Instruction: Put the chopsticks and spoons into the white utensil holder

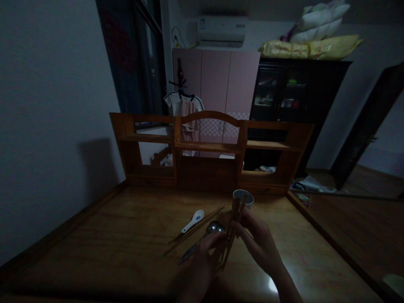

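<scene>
Both my hands meet low at the table's middle around a bundle of wooden chopsticks [234, 219] held nearly upright. My left hand [205, 261] is closed around the lower ends of the bundle. My right hand [257, 242] pinches the sticks higher up. Just behind the stick tips stands a white cup [243, 198]. Left of my hands a metal spoon [202, 240] lies on the wooden table [110, 244], with a pair of chopsticks [194, 233] lying across beside it and a white ceramic spoon [193, 221] further left.
A wooden desk hutch [208, 147] with open shelves runs along the table's far edge. Behind it stand a pink wardrobe [217, 92], a dark cabinet [293, 105] with bedding on top, and clothes on a hanger. A grey wall is at left.
</scene>
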The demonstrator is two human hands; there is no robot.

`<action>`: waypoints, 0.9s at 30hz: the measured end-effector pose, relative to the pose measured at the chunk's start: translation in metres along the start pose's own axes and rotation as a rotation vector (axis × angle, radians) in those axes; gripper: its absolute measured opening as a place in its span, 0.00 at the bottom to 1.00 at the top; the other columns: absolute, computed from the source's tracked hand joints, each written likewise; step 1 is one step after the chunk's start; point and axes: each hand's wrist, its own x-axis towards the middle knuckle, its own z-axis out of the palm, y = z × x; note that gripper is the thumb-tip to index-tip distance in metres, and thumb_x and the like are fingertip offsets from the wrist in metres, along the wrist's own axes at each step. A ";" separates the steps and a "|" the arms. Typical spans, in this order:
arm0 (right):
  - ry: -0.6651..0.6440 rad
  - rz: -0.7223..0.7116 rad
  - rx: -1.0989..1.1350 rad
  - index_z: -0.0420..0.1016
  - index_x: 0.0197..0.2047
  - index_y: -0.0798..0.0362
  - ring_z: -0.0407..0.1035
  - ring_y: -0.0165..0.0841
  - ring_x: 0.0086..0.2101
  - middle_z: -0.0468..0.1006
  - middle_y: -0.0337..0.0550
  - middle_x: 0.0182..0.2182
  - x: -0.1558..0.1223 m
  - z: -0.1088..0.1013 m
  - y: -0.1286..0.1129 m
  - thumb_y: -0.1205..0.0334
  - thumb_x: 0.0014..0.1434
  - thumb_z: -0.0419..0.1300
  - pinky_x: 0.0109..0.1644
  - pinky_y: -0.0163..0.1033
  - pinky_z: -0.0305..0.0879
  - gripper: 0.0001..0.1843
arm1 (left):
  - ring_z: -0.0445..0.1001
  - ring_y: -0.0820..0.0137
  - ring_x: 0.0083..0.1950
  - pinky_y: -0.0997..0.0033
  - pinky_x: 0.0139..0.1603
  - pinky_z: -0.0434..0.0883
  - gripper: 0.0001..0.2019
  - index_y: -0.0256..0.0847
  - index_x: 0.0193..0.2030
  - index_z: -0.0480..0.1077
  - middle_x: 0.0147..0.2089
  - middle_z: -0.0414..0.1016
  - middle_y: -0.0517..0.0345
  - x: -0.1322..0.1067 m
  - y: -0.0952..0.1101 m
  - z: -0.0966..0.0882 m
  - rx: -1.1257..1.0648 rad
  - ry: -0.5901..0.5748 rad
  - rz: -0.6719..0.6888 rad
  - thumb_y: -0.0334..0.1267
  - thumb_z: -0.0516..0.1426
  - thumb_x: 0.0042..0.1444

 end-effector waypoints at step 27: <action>-0.037 0.023 -0.193 0.77 0.32 0.52 0.68 0.30 0.28 0.75 0.36 0.25 0.002 -0.007 0.004 0.63 0.58 0.63 0.32 0.34 0.61 0.04 | 0.72 0.69 0.34 0.72 0.36 0.66 0.10 0.37 0.32 0.80 0.31 0.77 0.57 0.011 -0.018 0.009 -0.283 -0.149 -0.218 0.41 0.66 0.45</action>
